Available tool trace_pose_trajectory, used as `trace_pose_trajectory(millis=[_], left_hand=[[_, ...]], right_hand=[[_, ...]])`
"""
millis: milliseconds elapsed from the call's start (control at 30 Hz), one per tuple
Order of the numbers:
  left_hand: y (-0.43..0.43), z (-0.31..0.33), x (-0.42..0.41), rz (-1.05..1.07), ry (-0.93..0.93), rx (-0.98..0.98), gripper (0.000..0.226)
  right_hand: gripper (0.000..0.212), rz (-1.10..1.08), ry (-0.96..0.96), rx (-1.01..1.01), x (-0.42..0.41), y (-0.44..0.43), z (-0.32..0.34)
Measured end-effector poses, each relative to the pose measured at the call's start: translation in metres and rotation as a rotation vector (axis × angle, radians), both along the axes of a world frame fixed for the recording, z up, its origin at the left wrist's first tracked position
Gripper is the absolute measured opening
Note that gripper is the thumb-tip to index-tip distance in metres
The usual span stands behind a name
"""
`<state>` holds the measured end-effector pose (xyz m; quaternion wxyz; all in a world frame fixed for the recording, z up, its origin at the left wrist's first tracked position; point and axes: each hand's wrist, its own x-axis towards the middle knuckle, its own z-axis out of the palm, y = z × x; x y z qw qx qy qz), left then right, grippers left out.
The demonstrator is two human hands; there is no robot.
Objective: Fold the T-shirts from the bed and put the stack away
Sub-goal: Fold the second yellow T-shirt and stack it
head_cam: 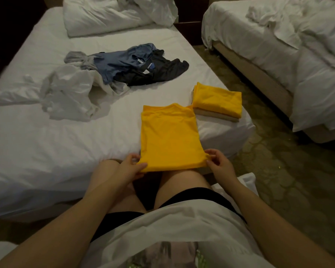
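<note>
The left hand [131,168] pinches the lower left corner of the yellow T-shirt [168,134], and the right hand [219,164] pinches its lower right corner. The shirt lies on the bed [46,136] at centre frame, its long axis running straight away from both hands, so the hem probably folds up toward the collar. The folded stack [218,101] sits just to the upper right, nearer the right hand.

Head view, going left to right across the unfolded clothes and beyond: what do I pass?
crumpled white garment → blue T-shirt → black T-shirt → folded stack → second bed
</note>
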<state>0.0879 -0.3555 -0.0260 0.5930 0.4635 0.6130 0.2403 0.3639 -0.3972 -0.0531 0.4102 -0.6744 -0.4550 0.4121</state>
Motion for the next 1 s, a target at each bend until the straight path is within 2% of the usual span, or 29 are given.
trace_pose_trajectory(millis=[67, 200, 300, 367, 500, 633, 767, 900, 1000], left_hand=[[-0.003, 0.006, -0.001, -0.091, 0.023, 0.05, 0.033], [-0.01, 0.014, -0.003, -0.341, 0.4, 0.269, 0.031], [-0.01, -0.001, -0.005, -0.404, 0.588, 0.388, 0.044], [-0.01, -0.007, -0.003, -0.381, 0.647, 0.445, 0.046], [-0.006, -0.012, -0.002, -0.256, 0.648, 0.534, 0.026], [-0.003, -0.006, -0.004, -0.142, 0.611, 0.594, 0.017], [-0.006, -0.004, -0.007, -0.049, 0.562, 0.577, 0.017], [-0.007, -0.009, -0.01, -0.022, 0.567, 0.593, 0.014], [-0.007, -0.011, -0.016, -0.054, 0.565, 0.611, 0.004]], right_hand=[[0.021, 0.047, -0.027, -0.018, 0.001, -0.002, 0.0], [0.023, 0.129, -0.072, -0.114, 0.003, -0.011, -0.002], [0.03, 0.191, -0.221, -0.104, 0.002, -0.016, -0.008], [0.029, 0.225, -0.352, -0.055, 0.002, -0.016, -0.008], [0.021, 0.219, -0.575, 0.116, 0.002, -0.009, -0.004], [0.029, 0.146, -0.617, 0.219, -0.003, -0.006, 0.005], [0.028, 0.134, -0.516, 0.207, -0.007, -0.003, 0.012], [0.01, 0.128, -0.351, 0.113, -0.008, -0.005, 0.012], [0.02, 0.136, -0.329, 0.082, -0.011, -0.009, 0.013]])
